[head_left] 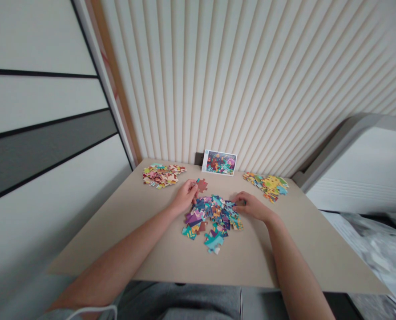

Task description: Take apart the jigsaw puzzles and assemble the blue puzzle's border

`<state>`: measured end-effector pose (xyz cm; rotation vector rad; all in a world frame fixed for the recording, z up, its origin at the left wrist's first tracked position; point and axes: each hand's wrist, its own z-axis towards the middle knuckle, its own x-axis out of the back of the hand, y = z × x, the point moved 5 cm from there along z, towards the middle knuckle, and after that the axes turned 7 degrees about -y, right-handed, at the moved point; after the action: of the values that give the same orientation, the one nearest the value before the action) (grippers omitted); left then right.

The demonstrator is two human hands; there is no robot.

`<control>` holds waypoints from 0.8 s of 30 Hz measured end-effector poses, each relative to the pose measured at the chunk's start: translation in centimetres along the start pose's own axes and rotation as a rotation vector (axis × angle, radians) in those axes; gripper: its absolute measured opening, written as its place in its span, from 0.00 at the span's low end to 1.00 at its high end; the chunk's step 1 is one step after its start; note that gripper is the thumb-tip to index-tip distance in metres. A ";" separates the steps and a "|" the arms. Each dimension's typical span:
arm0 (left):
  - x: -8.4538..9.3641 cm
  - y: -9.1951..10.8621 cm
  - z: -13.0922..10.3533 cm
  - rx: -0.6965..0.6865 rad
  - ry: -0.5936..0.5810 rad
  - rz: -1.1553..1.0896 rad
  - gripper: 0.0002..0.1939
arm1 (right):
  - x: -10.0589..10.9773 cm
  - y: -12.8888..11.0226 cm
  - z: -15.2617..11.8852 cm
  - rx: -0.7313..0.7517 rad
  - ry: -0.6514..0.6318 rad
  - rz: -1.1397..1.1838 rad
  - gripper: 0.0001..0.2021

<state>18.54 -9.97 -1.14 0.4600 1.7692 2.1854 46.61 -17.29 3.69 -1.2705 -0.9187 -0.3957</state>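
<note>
Pinched in my left hand (185, 194) is a small puzzle piece (198, 181) with a teal edge. Right beside those fingers is a reddish-brown puzzle piece (203, 186); whether it lies on the table or touches the held one is hard to tell. My right hand (249, 205) rests at the right edge of a heap of puzzle pieces (214, 213), mostly blue, purple and teal. Its thumb and forefinger are apart at the heap, with no held piece visible. Towards me, a light teal piece (214, 241) lies at the heap's front.
A picture card (219, 162) leans against the pleated curtain (191, 89) at the back of the beige table (144, 253). A red and cream puzzle heap (161, 176) lies back left, a yellow one (268, 184) back right. Clear plastic wrapping (378, 249) is beyond the right edge.
</note>
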 end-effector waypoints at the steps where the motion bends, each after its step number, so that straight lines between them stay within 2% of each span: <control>1: -0.1 0.1 0.0 -0.006 -0.007 -0.010 0.15 | -0.1 0.3 0.0 -0.029 0.004 0.010 0.09; 4: -0.4 0.3 0.0 -0.010 -0.025 -0.049 0.17 | -0.2 0.9 0.0 -0.083 0.004 0.028 0.11; 7: -0.5 0.4 0.0 0.001 -0.024 -0.075 0.20 | -0.3 0.8 0.1 -0.035 -0.037 -0.014 0.21; 10: -0.5 0.5 -0.1 0.011 -0.024 -0.073 0.23 | -0.5 1.2 0.2 -0.035 -0.069 -0.068 0.23; 15: -0.6 0.4 -0.2 0.008 -0.046 -0.048 0.25 | -0.5 2.1 0.4 -0.131 -0.013 -0.139 0.29; 21: -0.8 0.6 -0.3 -0.002 -0.081 -0.036 0.24 | -0.7 2.1 0.3 -0.137 -0.053 -0.142 0.21; 24: -0.9 0.7 -0.3 -0.003 -0.096 -0.026 0.24 | -0.5 2.0 0.3 -0.142 0.005 -0.120 0.22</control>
<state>19.21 -10.79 -0.58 0.5288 1.7127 2.1115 47.62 -16.53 2.06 -1.3458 -0.9791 -0.5670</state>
